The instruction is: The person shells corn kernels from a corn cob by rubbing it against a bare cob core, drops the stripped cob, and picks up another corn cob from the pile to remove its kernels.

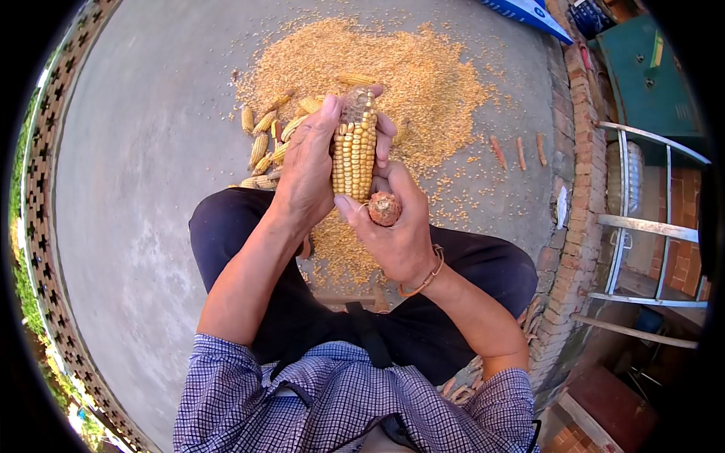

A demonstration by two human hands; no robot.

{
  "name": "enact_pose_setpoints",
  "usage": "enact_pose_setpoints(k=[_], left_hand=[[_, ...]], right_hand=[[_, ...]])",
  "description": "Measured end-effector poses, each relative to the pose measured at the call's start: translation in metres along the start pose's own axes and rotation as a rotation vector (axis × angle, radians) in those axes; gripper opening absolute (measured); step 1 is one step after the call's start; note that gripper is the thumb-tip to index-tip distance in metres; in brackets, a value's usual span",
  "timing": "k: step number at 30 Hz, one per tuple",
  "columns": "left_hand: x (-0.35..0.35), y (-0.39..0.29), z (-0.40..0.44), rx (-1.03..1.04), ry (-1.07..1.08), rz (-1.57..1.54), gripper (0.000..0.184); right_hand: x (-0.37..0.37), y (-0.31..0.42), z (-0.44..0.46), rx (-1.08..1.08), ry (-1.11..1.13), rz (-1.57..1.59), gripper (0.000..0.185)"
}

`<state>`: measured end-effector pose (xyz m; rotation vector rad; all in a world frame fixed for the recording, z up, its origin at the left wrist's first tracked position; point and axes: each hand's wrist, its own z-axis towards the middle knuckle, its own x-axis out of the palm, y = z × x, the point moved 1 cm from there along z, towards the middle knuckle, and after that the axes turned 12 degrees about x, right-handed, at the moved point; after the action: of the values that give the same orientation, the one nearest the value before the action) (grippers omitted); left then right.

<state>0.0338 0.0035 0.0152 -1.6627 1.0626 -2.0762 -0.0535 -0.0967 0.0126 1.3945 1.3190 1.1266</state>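
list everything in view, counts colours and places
held ear: one, yellow, centre
stubby cob: one, reddish, ear's lower end
loose kernels: many, yellow, mostly beyond ear
other ears: about twelve, yellow, mostly left of kernels
thin pieces: three, reddish-brown, right of kernels
ground: one, grey, throughout
object: one, blue, top right
cabinet: one, green, upper right
metal frame: one, silvery, right
openwork wall: one, brown, left
brick edging: one, reddish, right
shirt: one, checked blue, bottom
trousers: one, dark, lower centre
bracelet: one, brown, right wrist
left hand: one, on ear
right hand: one, around cob

No legible text, white markings [539,13] on a blue sheet [527,12], top edge, too small to read
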Motion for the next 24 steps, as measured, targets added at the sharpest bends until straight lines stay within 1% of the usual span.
enact_pose_setpoints(k=[1, 4, 7, 10, 13, 16, 19, 22, 24], left_hand=[[0.004, 0.0, -0.001, -0.009, -0.021, 0.011, 0.049], [0.007, -0.001, -0.005, -0.015, 0.023, 0.166, 0.049], [-0.003, 0.003, -0.005, 0.012, -0.015, 0.178, 0.033], [-0.001, -0.002, -0.009, 0.026, -0.023, 0.231, 0.042], [-0.003, -0.002, -0.008, 0.034, 0.01, 0.215, 0.04], [-0.002, -0.003, -0.008, 0.03, -0.003, 0.213, 0.041], [-0.002, -0.006, -0.008, -0.003, 0.005, 0.218, 0.042], [-0.004, -0.006, -0.009, 0.001, 0.046, 0.283, 0.044], [-0.003, -0.009, -0.007, -0.027, 0.068, 0.267, 0.046]], right_hand=[[0.0, -0.002, 0.0, -0.03, -0.018, 0.0, 0.034], [-0.002, -0.005, 0.003, -0.05, -0.064, 0.043, 0.036], [-0.001, -0.001, 0.004, -0.06, -0.065, -0.043, 0.035], [-0.004, -0.002, 0.001, -0.038, -0.037, -0.173, 0.031], [-0.001, 0.005, -0.001, -0.039, -0.039, -0.209, 0.028], [-0.001, -0.006, 0.0, 0.015, -0.009, -0.085, 0.028], [0.0, -0.006, 0.0, -0.008, 0.009, -0.064, 0.029], [0.003, -0.012, -0.002, 0.024, -0.013, -0.026, 0.03], [0.002, -0.018, 0.001, -0.051, -0.014, -0.036, 0.031]])
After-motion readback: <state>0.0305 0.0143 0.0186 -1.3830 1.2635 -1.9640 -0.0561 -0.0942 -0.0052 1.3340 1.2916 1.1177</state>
